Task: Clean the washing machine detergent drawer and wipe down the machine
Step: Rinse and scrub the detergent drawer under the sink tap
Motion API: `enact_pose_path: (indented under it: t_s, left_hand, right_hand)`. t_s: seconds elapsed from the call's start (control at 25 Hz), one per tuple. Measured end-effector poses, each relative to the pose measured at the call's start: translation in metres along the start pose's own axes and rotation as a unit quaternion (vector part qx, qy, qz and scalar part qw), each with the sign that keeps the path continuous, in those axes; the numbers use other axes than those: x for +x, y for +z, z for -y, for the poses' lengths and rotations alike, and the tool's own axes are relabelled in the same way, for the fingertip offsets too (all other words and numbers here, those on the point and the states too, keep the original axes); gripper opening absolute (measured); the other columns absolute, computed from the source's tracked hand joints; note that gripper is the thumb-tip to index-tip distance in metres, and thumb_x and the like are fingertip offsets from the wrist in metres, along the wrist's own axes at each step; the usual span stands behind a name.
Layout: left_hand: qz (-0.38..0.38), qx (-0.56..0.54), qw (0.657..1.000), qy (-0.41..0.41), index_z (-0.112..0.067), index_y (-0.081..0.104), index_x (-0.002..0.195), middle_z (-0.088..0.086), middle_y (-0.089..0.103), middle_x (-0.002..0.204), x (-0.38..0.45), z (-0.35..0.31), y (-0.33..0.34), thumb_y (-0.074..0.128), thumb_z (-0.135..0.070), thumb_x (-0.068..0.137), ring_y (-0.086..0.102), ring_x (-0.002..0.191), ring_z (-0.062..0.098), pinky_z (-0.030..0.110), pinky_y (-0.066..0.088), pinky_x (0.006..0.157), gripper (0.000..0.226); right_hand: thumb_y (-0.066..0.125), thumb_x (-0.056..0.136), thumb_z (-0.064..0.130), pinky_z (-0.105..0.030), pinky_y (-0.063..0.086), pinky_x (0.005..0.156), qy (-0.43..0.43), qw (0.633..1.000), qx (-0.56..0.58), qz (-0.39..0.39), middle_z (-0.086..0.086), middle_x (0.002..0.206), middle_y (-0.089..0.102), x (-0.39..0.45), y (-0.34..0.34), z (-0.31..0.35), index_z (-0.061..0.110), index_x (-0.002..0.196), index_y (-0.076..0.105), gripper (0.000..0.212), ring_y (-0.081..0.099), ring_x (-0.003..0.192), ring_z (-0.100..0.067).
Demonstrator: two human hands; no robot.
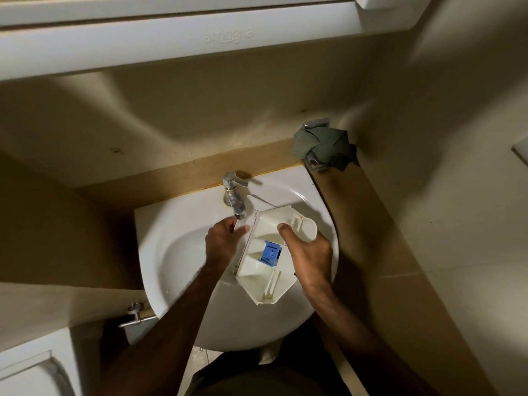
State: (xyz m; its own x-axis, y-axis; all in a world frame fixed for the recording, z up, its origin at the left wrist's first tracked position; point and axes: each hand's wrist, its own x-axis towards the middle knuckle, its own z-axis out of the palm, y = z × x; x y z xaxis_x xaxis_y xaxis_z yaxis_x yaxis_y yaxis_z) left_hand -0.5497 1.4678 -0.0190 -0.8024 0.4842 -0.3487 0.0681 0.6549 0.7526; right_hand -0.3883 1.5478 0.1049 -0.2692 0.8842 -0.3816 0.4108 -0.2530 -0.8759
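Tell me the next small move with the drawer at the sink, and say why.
Probably tilt the detergent drawer so its open compartments come under the tap. The right hand holds the drawer over the basin, beside the spout rather than beneath it, while the left hand sits right under the spout. Whether water is running is hard to tell.

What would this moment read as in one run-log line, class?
stage: rinsing | detergent drawer: held over sink | right hand: gripping drawer | left hand: under tap | green cloth: unused on ledge
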Motion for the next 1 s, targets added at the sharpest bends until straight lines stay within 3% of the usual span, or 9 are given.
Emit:
enact_pose_path:
  t_s: [0.08, 0.24, 0.36, 0.48, 0.6, 0.68, 0.76, 0.92, 1.0]
  left_hand:
    - [-0.003, -0.024, 1.0, -0.017, -0.013, 0.069, 0.077, 0.001, 0.072, 0.073, 0.001, -0.002, -0.002, 0.073, -0.052, 0.09, 0.06, 0.069, 0.019, 0.032, 0.044, 0.066, 0.041]
    - [0.114, -0.02, 0.993, -0.015, -0.018, 0.075, 0.106, 0.002, 0.078, 0.098, 0.003, -0.003, -0.007, 0.063, -0.051, 0.084, 0.071, 0.091, 0.024, 0.04, 0.059, 0.088, 0.041]
    - [0.171, 0.017, 0.984, 0.039, -0.021, 0.072, 0.11, 0.004, 0.077, 0.102, 0.004, 0.005, -0.02, 0.053, -0.047, 0.082, 0.072, 0.097, 0.029, 0.046, 0.059, 0.088, 0.043]
    - [0.18, 0.056, 0.979, 0.081, -0.022, 0.07, 0.12, 0.002, 0.076, 0.107, 0.004, 0.015, -0.028, 0.05, -0.05, 0.087, 0.071, 0.098, 0.027, 0.047, 0.058, 0.089, 0.047]
    - [0.178, -0.081, 0.979, 0.051, -0.022, 0.074, 0.12, -0.004, 0.079, 0.102, 0.001, 0.012, -0.031, 0.068, -0.032, 0.095, 0.07, 0.088, 0.015, 0.043, 0.058, 0.084, 0.028]
    - [0.166, -0.211, 0.962, -0.043, -0.016, 0.071, 0.128, 0.004, 0.079, 0.109, 0.0, 0.011, -0.035, 0.076, -0.012, 0.093, 0.071, 0.089, 0.018, 0.043, 0.06, 0.087, 0.036]
    - [0.161, -0.302, 0.933, -0.113, -0.016, 0.07, 0.131, 0.012, 0.077, 0.117, -0.003, 0.019, -0.038, 0.075, -0.008, 0.093, 0.072, 0.096, 0.022, 0.041, 0.061, 0.094, 0.04]
    - [0.092, -0.357, 0.922, -0.122, -0.005, 0.072, 0.126, 0.008, 0.081, 0.102, -0.015, 0.017, -0.037, 0.069, -0.002, 0.096, 0.075, 0.087, 0.015, 0.029, 0.064, 0.083, 0.03]
    - [0.044, -0.385, 0.913, -0.126, -0.004, 0.073, 0.122, 0.009, 0.081, 0.102, -0.017, 0.013, -0.04, 0.067, 0.0, 0.097, 0.076, 0.089, 0.019, 0.036, 0.063, 0.089, 0.026]
  right_hand:
    - [0.084, 0.084, 0.03, -0.046, 0.065, 0.082, 0.025, 0.999, 0.032, -0.033, 0.009, 0.081, 0.08, 0.003, -0.002, -0.001, 0.024, 0.088, 0.078, 0.008, 0.078, 0.077, -0.012]
    - [0.084, 0.085, 0.031, -0.048, 0.067, 0.07, 0.064, 0.993, 0.078, -0.065, 0.002, 0.08, 0.08, 0.008, -0.009, 0.0, 0.021, 0.094, 0.077, 0.015, 0.079, 0.07, -0.017]
    - [0.083, 0.085, 0.035, -0.046, 0.067, 0.068, 0.07, 0.991, 0.091, -0.073, 0.002, 0.078, 0.08, 0.01, -0.013, 0.0, 0.022, 0.09, 0.075, 0.016, 0.078, 0.069, -0.018]
    - [0.083, 0.084, 0.039, -0.044, 0.066, 0.067, 0.079, 0.989, 0.101, -0.068, 0.001, 0.079, 0.08, 0.012, -0.015, -0.002, 0.021, 0.092, 0.074, 0.021, 0.079, 0.069, -0.018]
    - [0.084, 0.084, 0.04, -0.046, 0.066, 0.069, 0.083, 0.987, 0.12, -0.06, -0.001, 0.086, 0.081, 0.013, -0.016, -0.003, 0.023, 0.102, 0.074, 0.027, 0.079, 0.072, -0.019]
    - [0.084, 0.084, 0.04, -0.048, 0.067, 0.07, 0.088, 0.983, 0.143, -0.069, 0.001, 0.088, 0.081, 0.017, -0.021, -0.002, 0.027, 0.105, 0.072, 0.027, 0.079, 0.072, -0.017]
    - [0.082, 0.088, 0.038, -0.045, 0.066, 0.068, 0.092, 0.977, 0.174, -0.078, 0.002, 0.086, 0.08, 0.02, -0.025, 0.0, 0.032, 0.1, 0.069, 0.019, 0.079, 0.07, -0.014]
    - [0.084, 0.086, 0.039, -0.046, 0.066, 0.066, 0.12, 0.967, 0.209, -0.082, -0.001, 0.092, 0.081, 0.012, -0.019, -0.006, 0.03, 0.112, 0.07, 0.031, 0.08, 0.075, -0.015]
    - [0.085, 0.083, 0.038, -0.049, 0.066, 0.067, 0.155, 0.952, 0.246, -0.092, -0.003, 0.095, 0.081, 0.01, -0.015, -0.009, 0.026, 0.121, 0.069, 0.042, 0.08, 0.085, -0.021]
